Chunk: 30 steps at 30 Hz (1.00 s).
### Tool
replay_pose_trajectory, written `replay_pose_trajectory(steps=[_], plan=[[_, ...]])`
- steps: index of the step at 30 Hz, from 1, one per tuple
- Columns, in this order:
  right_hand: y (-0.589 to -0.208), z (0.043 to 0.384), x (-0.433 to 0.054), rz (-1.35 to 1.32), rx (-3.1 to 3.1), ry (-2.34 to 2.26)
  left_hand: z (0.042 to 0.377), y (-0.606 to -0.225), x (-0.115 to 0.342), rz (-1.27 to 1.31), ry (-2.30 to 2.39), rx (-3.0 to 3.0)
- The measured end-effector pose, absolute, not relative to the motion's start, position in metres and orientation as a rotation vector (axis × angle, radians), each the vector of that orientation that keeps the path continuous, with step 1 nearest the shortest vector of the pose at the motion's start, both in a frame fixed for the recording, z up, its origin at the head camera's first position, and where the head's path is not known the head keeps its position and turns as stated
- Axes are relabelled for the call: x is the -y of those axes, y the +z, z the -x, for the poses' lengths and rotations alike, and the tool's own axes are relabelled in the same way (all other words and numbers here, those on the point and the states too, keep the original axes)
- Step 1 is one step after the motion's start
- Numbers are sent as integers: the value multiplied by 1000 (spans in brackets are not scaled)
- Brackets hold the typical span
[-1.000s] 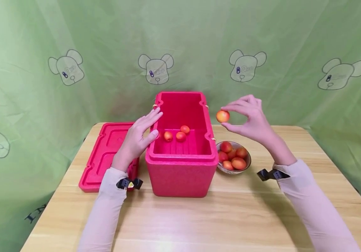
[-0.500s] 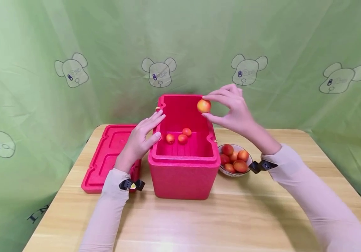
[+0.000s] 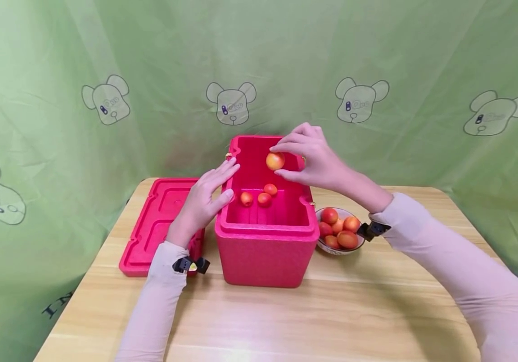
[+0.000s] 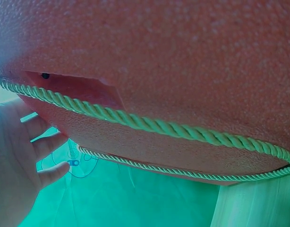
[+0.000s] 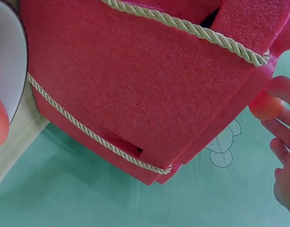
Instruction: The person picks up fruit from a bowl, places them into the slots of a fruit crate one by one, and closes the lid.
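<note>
A deep pink-red foam box (image 3: 265,259) stands uncovered in mid-table, with rope along its sides. Over its mouth, toward the back, my right hand (image 3: 315,157) pinches a small red-and-yellow fruit (image 3: 275,161) between thumb and fingers. The right wrist view has this fruit (image 5: 266,106) just past the box rim. Three similar fruits, one of them a red-orange fruit (image 3: 265,199), lie on the box floor. My left hand (image 3: 202,201) rests against the left rim, fingers straight; in the left wrist view its fingers (image 4: 46,144) reach along the box's side, beyond the rope (image 4: 149,124).
Right of the box, a patterned bowl (image 3: 341,252) holds several more red-orange fruits. The pink-red lid (image 3: 138,254) lies flat on the wooden table (image 3: 331,322) at left, partly under my left forearm. A green curtain (image 3: 286,60) with bear-head prints hangs behind.
My right hand has carried the fruit leftward, from above the bowl to over the box opening. The left hand stays at the rim; the whole view has shifted slightly.
</note>
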State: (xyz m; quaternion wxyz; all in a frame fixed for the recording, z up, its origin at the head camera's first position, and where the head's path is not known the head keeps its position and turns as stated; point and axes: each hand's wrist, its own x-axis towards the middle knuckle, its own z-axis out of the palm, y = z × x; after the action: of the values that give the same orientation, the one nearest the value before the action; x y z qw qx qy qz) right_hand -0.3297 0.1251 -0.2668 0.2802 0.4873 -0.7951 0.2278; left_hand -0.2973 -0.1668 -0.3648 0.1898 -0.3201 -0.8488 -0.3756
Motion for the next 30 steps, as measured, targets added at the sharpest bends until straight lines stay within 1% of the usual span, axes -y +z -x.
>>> replay_pose_trajectory(steps=[30], plan=[[-241, 318, -117, -1456, 2409, 257, 297, -365, 167, 892, -1056, 2399]])
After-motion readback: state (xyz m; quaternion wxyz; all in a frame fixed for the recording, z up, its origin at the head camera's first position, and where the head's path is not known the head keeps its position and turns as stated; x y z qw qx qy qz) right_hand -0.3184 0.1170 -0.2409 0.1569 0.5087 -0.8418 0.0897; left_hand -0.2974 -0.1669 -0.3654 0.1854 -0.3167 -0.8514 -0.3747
